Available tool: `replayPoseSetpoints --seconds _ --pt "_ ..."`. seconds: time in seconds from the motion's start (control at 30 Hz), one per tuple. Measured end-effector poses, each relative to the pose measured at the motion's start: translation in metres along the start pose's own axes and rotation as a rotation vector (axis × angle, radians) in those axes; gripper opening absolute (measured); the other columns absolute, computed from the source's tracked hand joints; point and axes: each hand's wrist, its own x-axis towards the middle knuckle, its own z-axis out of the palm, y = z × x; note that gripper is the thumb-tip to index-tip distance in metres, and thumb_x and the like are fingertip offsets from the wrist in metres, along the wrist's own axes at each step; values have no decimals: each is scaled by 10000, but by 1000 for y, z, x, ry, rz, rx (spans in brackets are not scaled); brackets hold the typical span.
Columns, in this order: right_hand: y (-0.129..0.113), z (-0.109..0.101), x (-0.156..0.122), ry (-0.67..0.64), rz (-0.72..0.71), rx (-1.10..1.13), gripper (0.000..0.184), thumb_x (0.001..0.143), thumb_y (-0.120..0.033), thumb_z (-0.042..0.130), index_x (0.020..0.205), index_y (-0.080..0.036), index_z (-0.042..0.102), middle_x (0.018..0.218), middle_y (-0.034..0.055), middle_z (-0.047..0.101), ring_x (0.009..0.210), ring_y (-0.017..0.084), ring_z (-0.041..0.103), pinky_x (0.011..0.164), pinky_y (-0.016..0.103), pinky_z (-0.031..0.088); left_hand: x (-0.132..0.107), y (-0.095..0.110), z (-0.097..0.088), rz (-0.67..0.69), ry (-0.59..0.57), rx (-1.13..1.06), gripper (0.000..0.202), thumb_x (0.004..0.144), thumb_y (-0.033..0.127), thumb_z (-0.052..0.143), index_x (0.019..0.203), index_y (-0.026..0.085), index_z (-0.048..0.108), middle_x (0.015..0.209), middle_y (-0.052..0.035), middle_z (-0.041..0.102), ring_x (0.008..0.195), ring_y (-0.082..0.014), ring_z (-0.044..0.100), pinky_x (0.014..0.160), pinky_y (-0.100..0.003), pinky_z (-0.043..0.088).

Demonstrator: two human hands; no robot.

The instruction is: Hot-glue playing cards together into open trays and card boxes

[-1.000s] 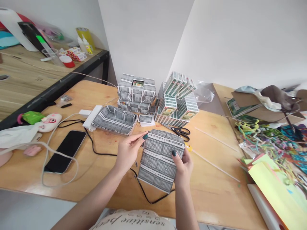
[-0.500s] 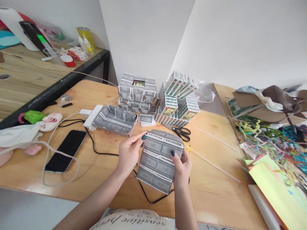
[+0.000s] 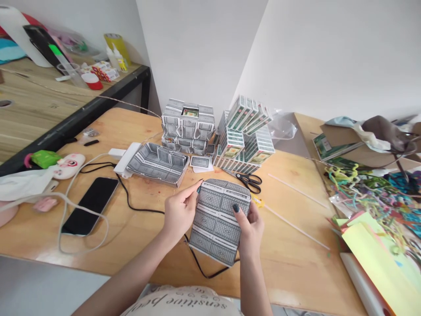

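A panel of grey-patterned playing cards [image 3: 215,219], joined in rows with a curved top edge, is held up over the table's front part. My right hand [image 3: 251,230] grips its right side, the thumb flat on the face and the fingers behind. At the upper left corner, my left hand [image 3: 180,208] pinches the edge between thumb and fingers. Beyond the hands lies an open tray made of cards [image 3: 158,164]. Behind it stands a stacked card box [image 3: 188,123] with a small opening on top. Loose playing cards [image 3: 201,163] lie beside the tray.
Stacked green-and-white card packs [image 3: 245,136] stand at the back. Black scissors [image 3: 250,182] and a glue gun with a yellow tip [image 3: 258,202] lie right of the panel. A phone [image 3: 90,206] and cables occupy the left. Coloured pipe cleaners [image 3: 371,193] and paper [image 3: 381,259] pile up right.
My left hand has shifted slightly right along the panel's upper left edge, its thumb now more hidden behind the corner. The right hand keeps its hold.
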Motion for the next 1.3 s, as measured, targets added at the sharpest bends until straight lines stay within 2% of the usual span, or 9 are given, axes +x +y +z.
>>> replayPoseSetpoints --seconds 0.13,0.3,0.4,0.53,0.63,0.8,1.07,1.2,1.3 --pt "0 -1 0 19 17 3 489 656 -368 729 1081 -160 605 1037 98 678 986 269 612 836 378 481 2 2 -2 -17 -73 -35 348 820 191 477 1118 156 655 808 -46 741 550 -126 622 476 -195 463" --pt "-2 6 -7 25 -21 -58 493 669 -350 720 1104 -159 591 1022 95 681 955 241 624 831 354 479 4 -2 3 -55 -17 -1 330 810 168 492 1086 151 672 858 -58 741 653 -151 661 564 -216 507" --pt "-1 9 -8 49 -45 -82 489 656 -340 728 1088 -155 593 1021 99 680 940 241 630 837 363 478 5 -8 7 -53 22 -7 329 827 199 498 1113 159 655 965 -66 727 767 -165 677 693 -246 533" --pt "1 4 -2 54 8 -13 456 652 -344 733 1049 -157 611 1043 101 675 977 254 616 870 389 468 8 -17 8 -107 -59 -268 306 815 265 554 1077 158 670 1103 -64 681 983 -193 647 872 -287 511" --pt "4 -1 2 57 46 34 444 654 -342 733 1044 -164 618 1069 94 668 1009 259 601 903 400 448 9 -19 5 -146 -133 -332 288 811 258 555 1053 164 681 1095 -57 684 982 -203 651 879 -312 519" --pt "6 -1 1 56 53 33 436 665 -354 721 1043 -163 616 1059 96 672 1016 267 600 879 392 460 9 -16 -1 -111 -189 -224 326 804 175 529 1105 175 652 1136 -33 657 1013 -200 638 923 -317 497" --pt "1 21 -8 120 -74 -118 434 697 -366 685 1063 -145 609 1019 102 683 948 236 629 846 353 468 17 -24 18 -133 15 -190 275 800 180 531 1023 164 690 1064 -46 697 971 -188 655 913 -311 497" --pt "2 21 -6 162 -24 -129 468 696 -396 677 1077 -133 615 1001 108 684 944 249 627 826 354 469 18 -34 21 -186 -58 -301 255 791 223 558 993 160 699 1046 -55 703 958 -195 661 884 -315 516" --pt "4 16 -4 162 16 -124 490 690 -423 671 1070 -119 622 943 111 687 930 263 622 785 353 478 15 -35 18 -199 -126 -285 284 786 184 545 1032 174 687 1080 -39 689 1021 -187 635 932 -310 488"
